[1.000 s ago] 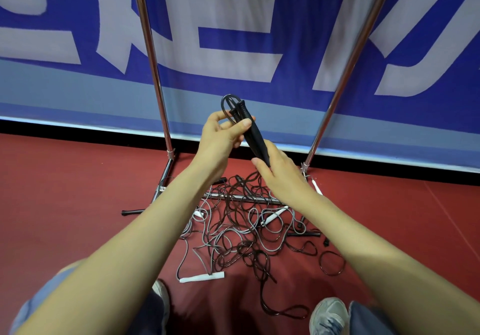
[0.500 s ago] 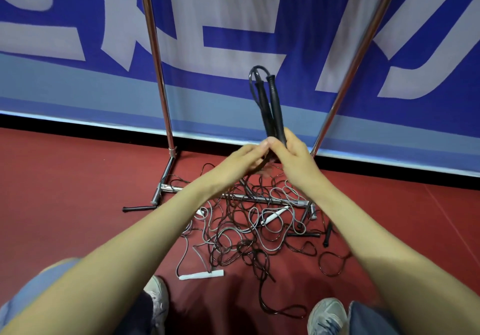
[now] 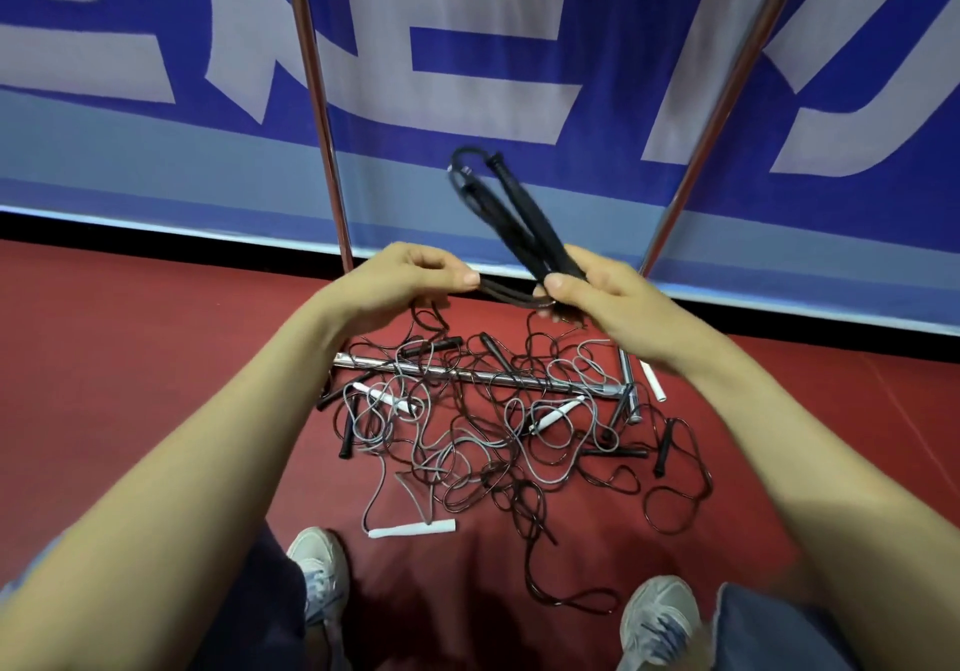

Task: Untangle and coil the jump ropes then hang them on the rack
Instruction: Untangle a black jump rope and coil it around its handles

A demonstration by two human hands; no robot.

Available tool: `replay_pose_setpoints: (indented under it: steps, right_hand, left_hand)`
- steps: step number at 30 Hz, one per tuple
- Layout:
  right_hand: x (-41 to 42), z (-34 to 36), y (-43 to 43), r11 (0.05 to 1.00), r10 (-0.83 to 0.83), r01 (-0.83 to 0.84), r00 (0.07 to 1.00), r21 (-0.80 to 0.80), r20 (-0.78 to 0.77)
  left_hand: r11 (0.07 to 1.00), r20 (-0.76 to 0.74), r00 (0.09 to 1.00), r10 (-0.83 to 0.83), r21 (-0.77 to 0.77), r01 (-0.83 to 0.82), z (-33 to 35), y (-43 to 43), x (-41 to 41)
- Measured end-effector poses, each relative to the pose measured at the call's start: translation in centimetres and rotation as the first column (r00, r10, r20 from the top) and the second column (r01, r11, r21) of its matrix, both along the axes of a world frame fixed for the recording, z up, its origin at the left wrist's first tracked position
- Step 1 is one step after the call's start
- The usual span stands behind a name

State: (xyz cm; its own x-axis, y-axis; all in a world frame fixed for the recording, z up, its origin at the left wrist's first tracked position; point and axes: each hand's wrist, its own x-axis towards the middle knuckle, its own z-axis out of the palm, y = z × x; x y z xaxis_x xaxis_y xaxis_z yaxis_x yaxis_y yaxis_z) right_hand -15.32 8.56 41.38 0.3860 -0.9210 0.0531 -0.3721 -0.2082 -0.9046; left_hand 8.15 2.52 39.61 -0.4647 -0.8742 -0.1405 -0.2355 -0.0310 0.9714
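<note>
My right hand [image 3: 602, 296] grips the two black handles [image 3: 519, 218] of a black jump rope, which point up and to the left. My left hand [image 3: 400, 275] pinches that rope's black cord [image 3: 506, 293], stretched between both hands. Below the hands a tangled pile of black and grey jump ropes [image 3: 498, 436] lies on the red floor, draped over the rack's base bar [image 3: 467, 374]. The rack's two chrome uprights [image 3: 317, 103] [image 3: 727, 98] rise to the left and right of my hands.
A white rope handle [image 3: 413, 529] lies at the pile's near edge, and others lie inside it. My two shoes [image 3: 319, 566] [image 3: 660, 618] stand just before the pile. A blue and white banner wall [image 3: 156, 161] runs behind the rack.
My hands have drawn apart, the left one pulling the cord out to the left. The handles in my right hand have tilted from upright to lean left.
</note>
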Motion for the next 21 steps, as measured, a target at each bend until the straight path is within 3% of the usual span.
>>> replay_pose_setpoints:
  steps: [4,7,9,13,16,19,21]
  right_hand:
    - [0.5,-0.1,0.7,0.966,0.247,-0.228,0.954,0.124,-0.168]
    - [0.5,-0.5,1.0,0.908,0.413,-0.360,0.853,0.213,-0.319]
    - [0.8,-1.0,1.3,0.884,0.466,-0.381,0.754,0.270,-0.463]
    - [1.1,-2.3,0.6,0.941,0.336,-0.246,0.617,0.231,-0.711]
    - [1.1,-3.2,-0.2,0.981,0.193,-0.119,0.556,0.152,-0.809]
    - [0.6,-3.6,-1.3,0.998,0.016,0.037,0.579,0.045,-0.815]
    - [0.1,-3.3,-1.9,0.994,-0.070,0.111,0.663,0.005,-0.745]
  left_hand:
    - [0.995,-0.038,0.997,-0.061,0.081,0.064,-0.7,-1.0,0.6]
    - [0.959,0.160,0.949,-0.273,0.125,0.254,0.0,-0.9,1.1]
    - [0.949,0.292,0.904,-0.313,0.145,0.281,0.8,-0.5,0.6]
    - [0.975,0.374,0.905,-0.200,-0.011,0.220,1.4,1.3,-1.9]
    - [0.990,0.269,0.957,-0.108,-0.056,0.127,0.1,3.0,-4.0]
    - [0.999,0.058,0.998,-0.002,0.038,0.000,-1.4,4.4,-6.3]
    - [0.994,-0.035,0.998,0.049,0.104,-0.045,-2.0,4.5,-7.0]
